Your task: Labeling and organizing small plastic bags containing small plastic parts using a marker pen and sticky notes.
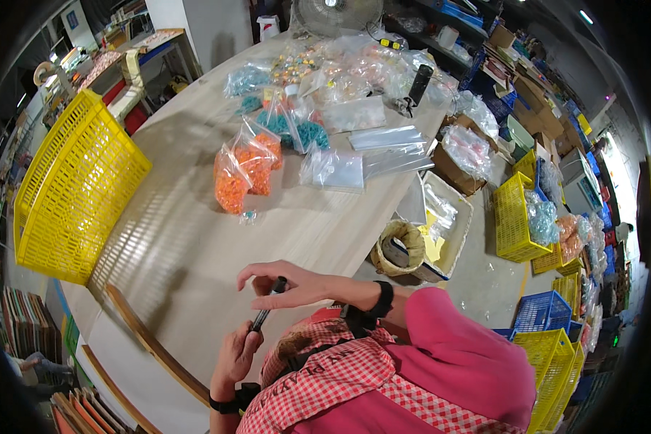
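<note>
Right hand [291, 283] comes in from the right, palm down, fingers curled over the top end of a slim black pen-like tool [267, 307], thumb and forefinger pinched on its tip. Left hand [235, 354] sits just below, closed around the lower end of the same tool; a dark band shows on that wrist. A dark band sits on the right wrist too. The tool runs at a slant between the two hands, over the near edge of the pale wooden table [195, 239], close to the person's chest. Whether it is a pen or a marker cannot be told at this size.

Red-and-white checked apron [325, 376] over a pink sleeve [463, 347] fills the lower right.

Further up the table, well apart from the hands: clear bags of orange pieces [242, 170], with bags of teal pieces [296, 130] just behind them. A flat clear bag [333, 170] lies beside the orange ones, and a stack of empty clear bags [390, 148] to its right. More filled bags pile up at the far end.

Large yellow plastic basket [72, 188] stands tilted at the table's left edge. A fan [336, 13] stands at the far end. On the floor to the right: a woven ring [399, 247] by an open box, and yellow crates [513, 217].
</note>
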### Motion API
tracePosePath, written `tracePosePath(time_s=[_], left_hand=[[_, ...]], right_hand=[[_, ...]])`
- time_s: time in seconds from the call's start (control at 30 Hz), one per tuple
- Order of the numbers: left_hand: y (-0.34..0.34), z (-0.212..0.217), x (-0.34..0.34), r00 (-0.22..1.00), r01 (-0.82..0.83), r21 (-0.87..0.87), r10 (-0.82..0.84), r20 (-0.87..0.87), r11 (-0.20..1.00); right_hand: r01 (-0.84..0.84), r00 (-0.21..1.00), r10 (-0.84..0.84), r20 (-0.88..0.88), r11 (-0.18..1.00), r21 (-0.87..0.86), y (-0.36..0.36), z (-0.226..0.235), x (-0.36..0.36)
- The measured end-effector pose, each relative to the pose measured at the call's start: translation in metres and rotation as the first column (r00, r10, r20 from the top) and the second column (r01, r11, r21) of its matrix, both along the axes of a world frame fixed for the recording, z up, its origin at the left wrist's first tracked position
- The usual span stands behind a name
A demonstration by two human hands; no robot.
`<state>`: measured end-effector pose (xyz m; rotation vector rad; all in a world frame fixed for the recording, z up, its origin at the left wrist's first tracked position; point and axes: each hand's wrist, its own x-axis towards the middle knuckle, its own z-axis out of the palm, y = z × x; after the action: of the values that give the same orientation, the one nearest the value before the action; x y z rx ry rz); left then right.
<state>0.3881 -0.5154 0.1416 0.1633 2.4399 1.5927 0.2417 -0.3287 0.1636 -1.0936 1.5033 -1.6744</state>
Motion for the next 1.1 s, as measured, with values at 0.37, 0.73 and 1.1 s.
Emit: tracePosePath(time_s=[0.37,0.73,1.1], left_hand=[[0.001,-0.002,0.016,0.974,0.176,0.002,-0.175,0.146,0.984],[0.031,0.025,-0.001,0.913,-0.191,-0.499,-0.034,-0.406,0.845],[0.074,0.024,-0.075,0.959,-0.242,-0.588,0.098,-0.267,0.772]], right_hand=[[-0.134,0.770,0.338,-0.541,0.915,0.382,0.028,0.024,0.022],[-0.086,0.930,0.154,-0.334,0.974,0.209,0.034,0.018,0.008],[-0.119,0.960,0.034,0.277,0.948,0.296,0.108,-0.041,-0.068]])
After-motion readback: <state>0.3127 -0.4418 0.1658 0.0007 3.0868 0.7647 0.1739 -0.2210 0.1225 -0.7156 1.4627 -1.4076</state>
